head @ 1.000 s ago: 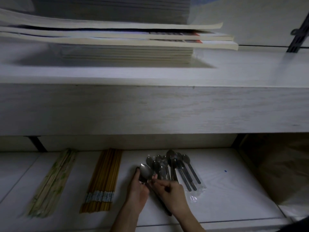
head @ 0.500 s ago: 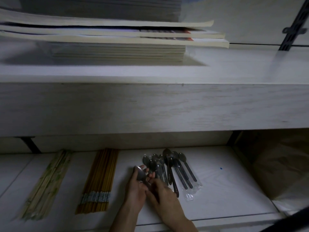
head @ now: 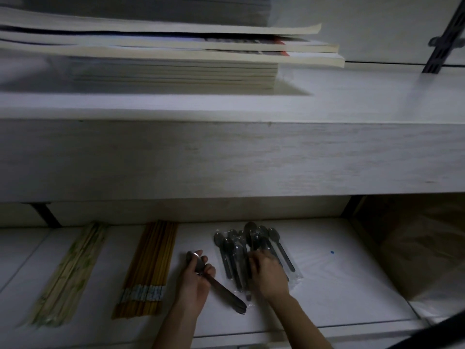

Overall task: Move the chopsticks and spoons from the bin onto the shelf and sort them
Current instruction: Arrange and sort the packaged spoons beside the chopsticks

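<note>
On the lower white shelf point(head: 339, 280) lie a pale green-patterned chopstick bundle point(head: 70, 273), a bundle of yellow chopsticks point(head: 151, 265) with a grey band, and a pile of plastic-wrapped metal spoons point(head: 241, 250). My left hand point(head: 195, 283) grips a larger metal spoon point(head: 216, 285) near its bowl, left of the pile; its handle points down-right along the shelf. My right hand point(head: 268, 272) rests on the pile with fingers curled on the wrapped spoons; whether it grips one I cannot tell. The bin is out of view.
A thick white upper shelf point(head: 226, 157) overhangs the lower one and carries a stack of books and papers point(head: 176, 61). A black bracket rail point(head: 442, 44) stands at top right. A brown bag or box point(head: 422, 248) fills the space right of the shelf.
My hands have parted. The left one carried the large spoon leftward away from the pile, and the right one moved right onto the wrapped spoons. The camera view shifted slightly.
</note>
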A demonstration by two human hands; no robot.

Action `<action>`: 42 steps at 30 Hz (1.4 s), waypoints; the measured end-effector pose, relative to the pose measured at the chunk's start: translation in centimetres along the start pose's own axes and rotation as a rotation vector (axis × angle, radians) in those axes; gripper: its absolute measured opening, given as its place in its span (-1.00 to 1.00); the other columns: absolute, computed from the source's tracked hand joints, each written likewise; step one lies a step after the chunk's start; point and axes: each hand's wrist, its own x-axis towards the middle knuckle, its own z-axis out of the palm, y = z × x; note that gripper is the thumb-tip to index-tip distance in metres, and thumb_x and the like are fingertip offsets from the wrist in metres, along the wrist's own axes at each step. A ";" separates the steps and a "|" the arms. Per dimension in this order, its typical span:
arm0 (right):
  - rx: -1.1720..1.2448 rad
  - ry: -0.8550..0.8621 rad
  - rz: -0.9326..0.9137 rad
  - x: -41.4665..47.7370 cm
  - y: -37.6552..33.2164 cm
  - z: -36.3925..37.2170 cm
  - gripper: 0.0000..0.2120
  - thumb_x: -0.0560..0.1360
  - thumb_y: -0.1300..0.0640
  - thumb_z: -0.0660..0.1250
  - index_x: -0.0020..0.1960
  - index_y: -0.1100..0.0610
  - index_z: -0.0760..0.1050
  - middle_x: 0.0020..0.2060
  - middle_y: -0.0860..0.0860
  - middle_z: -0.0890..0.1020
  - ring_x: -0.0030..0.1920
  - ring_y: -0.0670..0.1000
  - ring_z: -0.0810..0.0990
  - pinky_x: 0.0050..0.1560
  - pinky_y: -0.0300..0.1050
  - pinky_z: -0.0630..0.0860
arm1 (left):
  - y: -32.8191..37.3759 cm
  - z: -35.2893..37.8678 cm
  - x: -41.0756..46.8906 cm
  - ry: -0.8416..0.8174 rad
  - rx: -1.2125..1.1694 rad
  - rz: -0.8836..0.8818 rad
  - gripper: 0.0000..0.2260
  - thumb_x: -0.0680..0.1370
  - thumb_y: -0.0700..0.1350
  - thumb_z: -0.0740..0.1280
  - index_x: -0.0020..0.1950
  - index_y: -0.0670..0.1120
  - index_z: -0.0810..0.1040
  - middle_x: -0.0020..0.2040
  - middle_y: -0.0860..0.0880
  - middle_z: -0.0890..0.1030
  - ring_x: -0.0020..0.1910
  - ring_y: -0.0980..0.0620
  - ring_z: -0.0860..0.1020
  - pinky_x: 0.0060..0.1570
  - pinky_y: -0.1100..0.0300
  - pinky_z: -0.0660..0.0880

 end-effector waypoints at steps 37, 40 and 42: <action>0.130 -0.081 -0.155 -5.4 -3.3 -1.4 -0.70 0.60 0.06 0.08 0.30 -0.02 0.40 0.09 0.03 0.53 0.11 -0.02 0.51 -0.05 -0.29 0.31 | -1.2 0.7 -0.6 -0.070 0.048 -0.074 -0.65 0.62 0.00 0.09 0.13 -0.26 0.45 0.06 -0.25 0.51 0.05 -0.13 0.53 0.24 0.00 0.34; 0.086 -0.056 -0.119 -5.9 -4.1 -1.3 -0.68 0.60 0.03 0.07 0.32 -0.01 0.39 0.11 0.04 0.52 0.13 0.02 0.52 -0.05 -0.25 0.33 | -1.3 1.3 -1.1 -0.055 -0.028 -0.089 -0.51 0.60 0.06 0.11 0.39 -0.28 0.28 0.16 -0.33 0.44 0.07 -0.15 0.51 0.32 -0.04 0.32; 0.030 -0.046 -0.103 -6.2 -4.3 -1.6 -0.67 0.61 -0.01 0.04 0.33 -0.03 0.36 0.12 0.04 0.51 0.13 0.04 0.52 0.02 -0.17 0.41 | -1.2 1.7 -1.5 -0.047 -0.097 -0.094 -0.46 0.59 0.11 0.10 0.42 -0.25 0.24 0.12 -0.33 0.42 0.14 -0.18 0.46 0.40 -0.07 0.24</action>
